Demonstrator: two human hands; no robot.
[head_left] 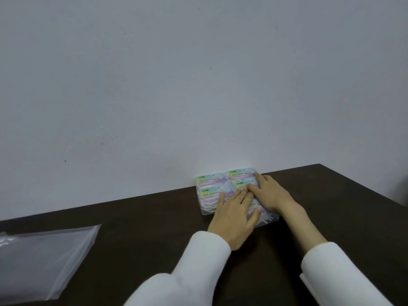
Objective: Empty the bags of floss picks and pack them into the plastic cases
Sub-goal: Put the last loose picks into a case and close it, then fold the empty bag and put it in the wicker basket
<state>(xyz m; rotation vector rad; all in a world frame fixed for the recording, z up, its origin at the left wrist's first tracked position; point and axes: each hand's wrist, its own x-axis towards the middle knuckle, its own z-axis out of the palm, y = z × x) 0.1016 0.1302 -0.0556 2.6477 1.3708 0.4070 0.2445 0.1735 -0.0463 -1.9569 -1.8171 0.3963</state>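
Several clear plastic cases of floss picks (212, 186), with colourful labels on their lids, lie in a tight block against the wall at the back of the dark table (143, 228). White picks show through the front case. My left hand (234, 215) lies flat on the front cases with straight fingers. My right hand (269, 193) rests on the right-hand cases, fingers stretched out towards the left, its fingertips meeting those of the left hand. An empty clear plastic bag (42, 259) lies flat at the table's left front.
A plain pale wall (176, 85) rises directly behind the table. The table's right edge runs diagonally at the far right. Both my forearms wear white sleeves.
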